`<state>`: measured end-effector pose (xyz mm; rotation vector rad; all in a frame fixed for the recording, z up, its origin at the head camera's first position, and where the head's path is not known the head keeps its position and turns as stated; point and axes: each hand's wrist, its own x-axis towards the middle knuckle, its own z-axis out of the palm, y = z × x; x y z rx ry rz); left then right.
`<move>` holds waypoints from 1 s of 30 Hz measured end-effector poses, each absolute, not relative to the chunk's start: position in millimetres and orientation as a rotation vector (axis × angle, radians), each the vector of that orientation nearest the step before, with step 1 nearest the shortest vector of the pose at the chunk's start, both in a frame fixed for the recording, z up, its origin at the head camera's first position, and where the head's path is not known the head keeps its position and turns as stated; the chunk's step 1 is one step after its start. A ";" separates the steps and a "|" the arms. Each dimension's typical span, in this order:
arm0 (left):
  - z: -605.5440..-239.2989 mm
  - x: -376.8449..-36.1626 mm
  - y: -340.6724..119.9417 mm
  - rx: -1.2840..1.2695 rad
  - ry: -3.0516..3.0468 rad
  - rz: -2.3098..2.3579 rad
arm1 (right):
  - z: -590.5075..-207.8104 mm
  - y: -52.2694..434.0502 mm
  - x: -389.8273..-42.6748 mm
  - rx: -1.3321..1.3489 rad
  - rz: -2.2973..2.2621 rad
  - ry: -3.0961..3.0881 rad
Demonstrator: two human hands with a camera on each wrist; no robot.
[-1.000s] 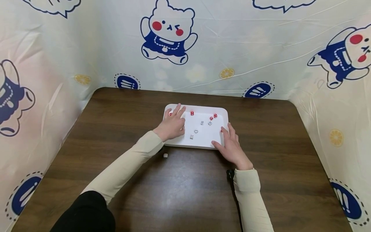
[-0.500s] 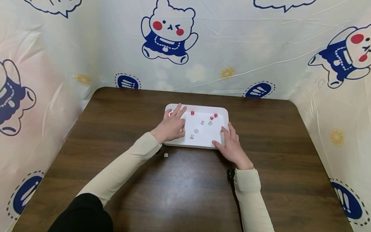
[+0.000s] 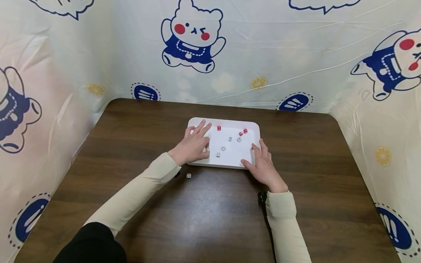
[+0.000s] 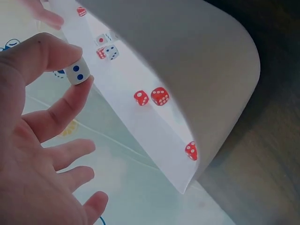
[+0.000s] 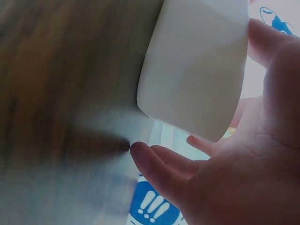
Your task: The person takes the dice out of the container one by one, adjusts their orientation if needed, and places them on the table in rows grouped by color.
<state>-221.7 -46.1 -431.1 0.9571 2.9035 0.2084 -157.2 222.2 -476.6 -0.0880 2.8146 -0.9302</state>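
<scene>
My left hand (image 3: 191,145), over the left part of a white tray (image 3: 236,160), pinches a white die (image 4: 78,71) with blue pips between thumb and index fingertip. Its other fingers are spread apart. My right hand (image 3: 263,168) lies at the tray's front right corner, fingers fairly straight, thumb at the front rim. Inside the tray are several red and white dice, among them a red die (image 3: 219,128) near the back and a white die (image 3: 218,155) near the front. Another red die (image 4: 160,96) shows close to the wall in the left wrist view.
A lone white die (image 3: 189,175) lies on the brown wooden table (image 3: 204,215) in front of the tray. A cartoon-printed curtain (image 3: 250,47) surrounds the table's back and sides. A dark cord (image 3: 268,223) runs along the right sleeve.
My left hand has drawn slightly toward the front left, the white die shifting down a little with it. My right hand stays at the tray corner.
</scene>
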 end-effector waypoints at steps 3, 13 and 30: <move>-431.0 -219.7 -46.8 0.950 2.887 0.240 | -476.6 222.2 -156.6 -0.088 -0.932 2.810; -431.0 -213.6 -48.1 0.969 2.889 0.232 | -476.6 221.6 -155.7 -0.092 -0.927 2.806; -434.2 -201.0 -59.7 1.034 2.808 0.329 | -477.7 222.8 -158.8 -0.088 -0.917 2.801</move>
